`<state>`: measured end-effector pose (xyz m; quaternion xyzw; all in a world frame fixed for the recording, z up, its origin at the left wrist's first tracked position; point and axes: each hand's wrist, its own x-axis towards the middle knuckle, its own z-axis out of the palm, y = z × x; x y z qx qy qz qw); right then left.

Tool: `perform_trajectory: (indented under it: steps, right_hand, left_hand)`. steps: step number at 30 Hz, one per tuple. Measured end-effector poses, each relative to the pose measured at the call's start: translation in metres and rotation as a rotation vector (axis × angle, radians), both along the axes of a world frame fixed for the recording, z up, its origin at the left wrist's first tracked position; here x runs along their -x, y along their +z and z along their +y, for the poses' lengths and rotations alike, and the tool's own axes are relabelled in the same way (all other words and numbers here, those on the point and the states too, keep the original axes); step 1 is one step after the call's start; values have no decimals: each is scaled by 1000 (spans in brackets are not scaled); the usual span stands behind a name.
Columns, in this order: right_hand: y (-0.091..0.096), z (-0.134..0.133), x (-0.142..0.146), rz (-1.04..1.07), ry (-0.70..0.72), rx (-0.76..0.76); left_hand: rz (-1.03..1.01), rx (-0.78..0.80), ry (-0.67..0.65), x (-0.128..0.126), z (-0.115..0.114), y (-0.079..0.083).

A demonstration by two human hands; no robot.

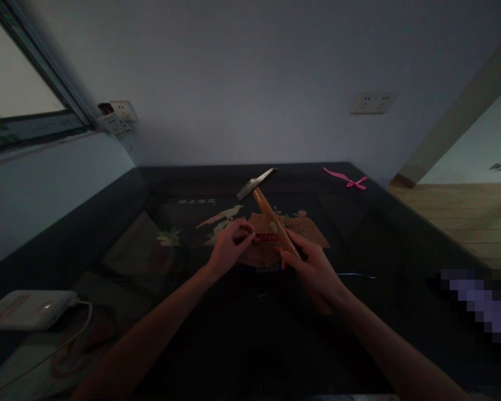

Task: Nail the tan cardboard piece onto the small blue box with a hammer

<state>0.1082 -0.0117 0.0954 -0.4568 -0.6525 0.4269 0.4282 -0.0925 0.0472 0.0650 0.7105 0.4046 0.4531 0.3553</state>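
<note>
A hammer (266,207) with a wooden handle and a metal head lies slantwise in my right hand (311,262), its head pointing up and to the left. My right fingers and thumb are closed around the middle of the handle, and the handle's end shows below the hand. To the left of the handle, my left hand (234,242) is closed in a pinch. Whatever its fingertips hold is too small and dark to make out. A red strip (267,238) shows between the left fingertips and the handle; I cannot tell whether it is loose or part of the tabletop picture.
The dark glossy table (158,184) bears a printed bird and flower basket. A pink ribbon (348,181) lies at the back right. At the left is a white power bank (31,309) with a cable. A thin shiny rod (357,274) lies right of my hand. A wall stands behind.
</note>
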Motion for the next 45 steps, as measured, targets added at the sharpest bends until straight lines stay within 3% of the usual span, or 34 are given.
perform_trajectory:
  steps: [14, 19, 39, 45]
  right_hand:
    - [-5, -2, -3, 0, 11, -1]
    - [-4, -2, -2, -8, 8, -1]
    - [0, -3, -2, -51, 5, -37]
    - [14, -5, -14, -111, 2, -25]
  left_hand:
    - [17, -84, 46, 2, 0, -3]
    - [130, -130, 103, 6, 0, -2]
    - [146, -117, 137, 5, -1, -5]
    - [169, -136, 126, 8, 1, -11]
